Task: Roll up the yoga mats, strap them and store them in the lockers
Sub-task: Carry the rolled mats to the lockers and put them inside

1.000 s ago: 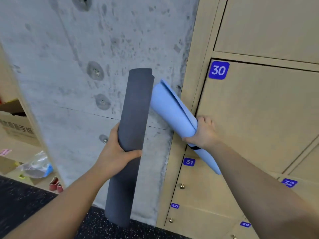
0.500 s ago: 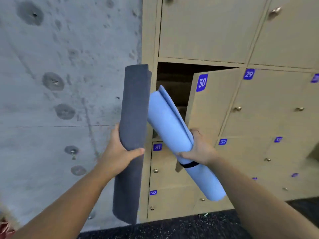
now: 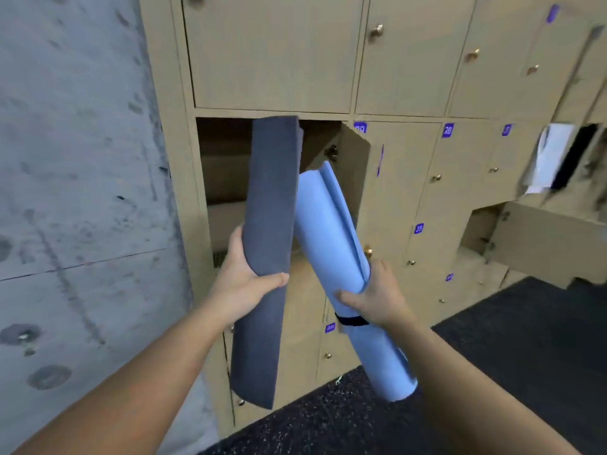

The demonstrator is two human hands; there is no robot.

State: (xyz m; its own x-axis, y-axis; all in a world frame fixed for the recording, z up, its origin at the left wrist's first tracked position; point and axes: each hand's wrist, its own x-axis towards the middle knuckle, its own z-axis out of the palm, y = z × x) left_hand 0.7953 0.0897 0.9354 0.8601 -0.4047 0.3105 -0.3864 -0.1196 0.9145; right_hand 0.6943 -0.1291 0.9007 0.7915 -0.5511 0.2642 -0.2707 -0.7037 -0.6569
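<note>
My left hand [image 3: 245, 281] grips a rolled dark grey yoga mat [image 3: 267, 224] around its middle, holding it nearly upright. Its top end stands in front of the open locker [image 3: 223, 165]. My right hand [image 3: 377, 295] grips a rolled light blue yoga mat [image 3: 328, 221], tilted with its top leaning left toward the same opening. A black strap [image 3: 349, 321] wraps the blue mat just below my right hand. The locker's door [image 3: 356, 169] is swung wide to the right, almost edge-on to me.
A grey concrete wall [image 3: 82, 192] lies left of the wooden locker bank [image 3: 410, 77]. Another locker door [image 3: 551, 244] stands open at the right, with white and black cloth [image 3: 555, 159] hanging above it. Dark speckled flooring [image 3: 509, 349] runs along the lockers' base.
The locker door has swung from shut to wide open. The view has shifted right along the lockers. Both mats now stand in front of the open compartment.
</note>
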